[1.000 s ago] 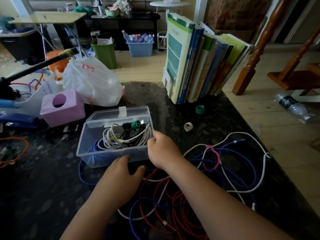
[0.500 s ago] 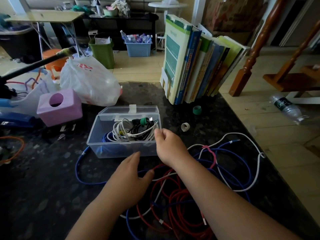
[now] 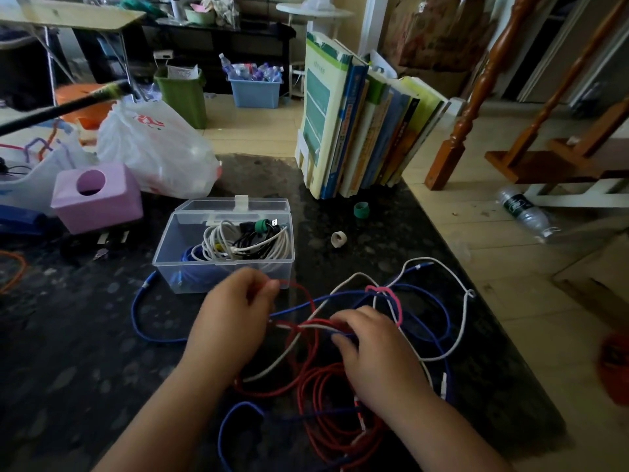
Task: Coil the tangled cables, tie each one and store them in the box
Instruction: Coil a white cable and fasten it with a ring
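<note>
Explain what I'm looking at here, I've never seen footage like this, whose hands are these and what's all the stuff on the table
There is no machine here: a person wears a wide-angle camera on the head, so the one view looks forward and down at their own two bare hands. They work at a dark table covered with a tangle of loose cables. The left hand pinches a red cable, and the right hand has its fingers curled into the tangle where red, white and blue cables cross. A white cable and a blue cable loop out to the sides. Behind the hands stands an open clear box that already holds coiled cables. Two small rolls of tape lie near a row of upright books. A purple tissue box and a white plastic bag sit at the left.
</note>
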The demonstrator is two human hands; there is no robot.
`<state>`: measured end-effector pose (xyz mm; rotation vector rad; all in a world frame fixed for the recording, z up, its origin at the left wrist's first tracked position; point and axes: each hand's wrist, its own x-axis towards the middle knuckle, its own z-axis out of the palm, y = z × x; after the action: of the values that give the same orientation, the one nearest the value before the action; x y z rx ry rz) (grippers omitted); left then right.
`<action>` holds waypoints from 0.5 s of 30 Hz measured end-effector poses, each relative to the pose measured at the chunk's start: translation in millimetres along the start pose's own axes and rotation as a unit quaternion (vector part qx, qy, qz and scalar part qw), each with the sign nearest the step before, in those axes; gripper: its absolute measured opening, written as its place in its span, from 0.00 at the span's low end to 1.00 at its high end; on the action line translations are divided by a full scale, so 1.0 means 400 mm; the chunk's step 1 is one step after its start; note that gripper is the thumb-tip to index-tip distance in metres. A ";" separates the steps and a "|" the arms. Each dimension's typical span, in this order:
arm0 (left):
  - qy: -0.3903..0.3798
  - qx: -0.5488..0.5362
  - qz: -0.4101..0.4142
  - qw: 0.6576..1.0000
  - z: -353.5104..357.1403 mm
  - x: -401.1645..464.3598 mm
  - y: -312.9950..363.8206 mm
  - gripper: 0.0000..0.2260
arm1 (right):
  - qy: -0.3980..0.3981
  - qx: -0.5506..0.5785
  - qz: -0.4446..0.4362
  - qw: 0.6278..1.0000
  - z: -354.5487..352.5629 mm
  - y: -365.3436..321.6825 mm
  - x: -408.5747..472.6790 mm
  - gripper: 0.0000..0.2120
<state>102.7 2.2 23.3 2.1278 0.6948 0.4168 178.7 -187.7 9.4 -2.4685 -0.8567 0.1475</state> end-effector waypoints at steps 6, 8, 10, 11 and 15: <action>0.116 -0.260 -0.098 0.953 -0.037 0.025 0.005 0.09 | 0.007 0.019 -0.018 1.000 0.007 -0.007 0.004 0.08; 0.135 -0.306 -0.127 0.934 -0.048 0.033 -0.004 0.11 | 0.003 0.025 -0.025 0.999 0.002 -0.001 0.017 0.09; 0.144 -0.318 -0.137 0.927 -0.052 0.038 -0.009 0.11 | -0.007 0.033 -0.033 0.999 -0.001 0.009 0.026 0.10; 0.145 -0.322 -0.136 0.926 -0.051 0.038 -0.010 0.11 | -0.013 0.038 -0.035 0.999 -0.002 0.013 0.030 0.10; 0.149 -0.292 -0.116 0.938 -0.049 0.033 -0.016 0.12 | 0.004 0.038 -0.037 0.999 -0.025 0.038 0.056 0.09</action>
<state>101.0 25.4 30.4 1.4175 0.8559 0.7237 207.7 -188.8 11.8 -2.3620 -0.9199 0.1402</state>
